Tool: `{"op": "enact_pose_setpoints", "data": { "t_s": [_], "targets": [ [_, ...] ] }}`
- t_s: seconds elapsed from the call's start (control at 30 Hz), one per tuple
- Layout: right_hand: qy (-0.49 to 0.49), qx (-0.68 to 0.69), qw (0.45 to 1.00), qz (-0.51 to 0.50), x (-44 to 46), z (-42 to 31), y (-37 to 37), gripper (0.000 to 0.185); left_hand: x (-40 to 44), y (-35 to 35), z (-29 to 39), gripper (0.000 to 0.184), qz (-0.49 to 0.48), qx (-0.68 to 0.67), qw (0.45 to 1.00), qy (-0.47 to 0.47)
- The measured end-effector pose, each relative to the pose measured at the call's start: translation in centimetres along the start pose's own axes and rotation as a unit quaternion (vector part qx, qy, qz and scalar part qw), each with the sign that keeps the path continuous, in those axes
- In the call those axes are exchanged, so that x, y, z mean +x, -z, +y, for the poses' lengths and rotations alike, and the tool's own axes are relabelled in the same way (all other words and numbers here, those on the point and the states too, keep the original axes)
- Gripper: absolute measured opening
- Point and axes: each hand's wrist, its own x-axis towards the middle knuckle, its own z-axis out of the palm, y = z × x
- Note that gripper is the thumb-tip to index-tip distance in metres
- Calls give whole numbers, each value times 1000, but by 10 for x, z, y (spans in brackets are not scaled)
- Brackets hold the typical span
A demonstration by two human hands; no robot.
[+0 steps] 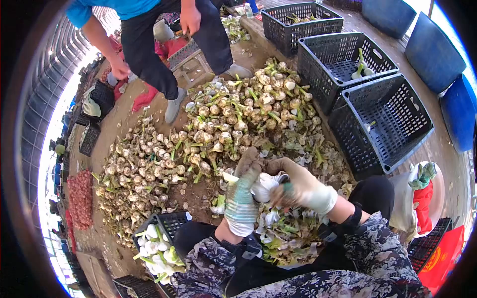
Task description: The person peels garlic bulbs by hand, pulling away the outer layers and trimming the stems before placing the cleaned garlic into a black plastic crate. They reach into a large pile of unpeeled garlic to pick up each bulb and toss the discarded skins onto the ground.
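Both my hands wear dirty, striped work gloves and meet at the centre of the head view. My left hand (242,191) is closed around a white garlic bulb (264,187), with a cut pale stem end showing at its left side. My right hand (300,186) is closed at the bulb's right side, its lower fingers blurred, with the thumb side near my left fingertips. Below the hands lie peeled garlic skins and leaves (283,228). Beyond them spreads a big heap of unpeeled garlic (233,114) with soil on the bulbs.
A crate of clean white garlic (174,222) stands at my left knee. Black crates (387,124) line the right side, with blue tubs (435,52) behind. Another person (154,35) sits across the heap. A white bucket (405,198) with red cloth is at my right.
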Motion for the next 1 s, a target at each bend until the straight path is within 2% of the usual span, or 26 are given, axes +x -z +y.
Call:
{"op": "enact_pose_setpoints", "data": {
  "t_s": [0.03,0.07,0.17,0.2,0.23,0.27,0.3,0.33,0.37,0.43,0.5,0.57,0.6,0.63,0.7,0.77,0.8,0.83,0.87,0.9,0.93,0.97,1.0],
  "targets": [
    [58,-155,986,26,1,-5,-4,50,1,-2,-2,47,28,-27,998,53],
    [64,-185,979,60,-1,4,-9,46,-1,-5,-3,44,10,20,1000,11],
    [103,-256,957,90,-4,3,-14,42,2,-7,-4,40,50,99,994,20],
    [153,-292,940,88,-1,1,-11,34,2,-3,-6,36,51,52,996,59],
    [153,-293,940,87,-1,2,-8,34,3,-3,-6,36,51,52,996,59],
    [-17,-14,995,94,0,5,-4,33,6,-5,-5,36,51,6,998,31],
    [-184,266,942,89,2,6,0,31,8,-6,-2,36,49,-39,998,1],
    [-139,390,905,99,0,4,-2,29,5,-9,3,36,16,-41,999,-8],
    [-148,364,914,99,-2,1,-2,31,6,-9,4,36,21,-44,999,-14],
    [-122,226,966,39,-10,-6,8,30,9,0,8,42,-83,-84,992,38],
    [-146,57,984,79,-8,-18,-3,38,22,17,-13,41,-135,-68,989,4],
    [-118,-49,986,105,-3,-31,-16,49,36,7,-37,31,-82,-149,980,-100],
    [-48,-64,993,90,-7,-7,2,48,47,4,-51,27,-43,-162,973,-156],
    [-2,-81,992,94,-9,4,11,48,33,-22,-33,26,6,-114,974,-196],
    [66,-124,983,114,-7,8,19,47,40,-36,-31,23,58,-123,979,-153],
    [35,-48,985,161,-10,6,11,46,54,-29,-47,33,-21,-141,990,3],
    [24,-57,985,158,-7,-3,6,45,43,-39,-40,23,16,-171,985,-32],
    [37,-138,985,94,-4,-16,10,36,34,-35,-42,21,-18,-188,979,-79],
    [-33,-179,973,140,-8,-21,10,36,43,-22,-60,21,-110,-209,966,-101],
    [-88,-53,983,153,-10,-10,24,42,56,-8,-80,23,-202,-228,945,-117],
    [-16,0,986,163,-12,-13,15,40,51,-3,-65,30,-213,-203,953,-80],
    [-57,150,953,259,-8,-12,-5,37,47,0,-48,39,-224,-176,958,-44],
    [-101,145,969,173,-16,-7,13,36,23,-12,-16,40,-153,-168,970,-88]
  ]
}}
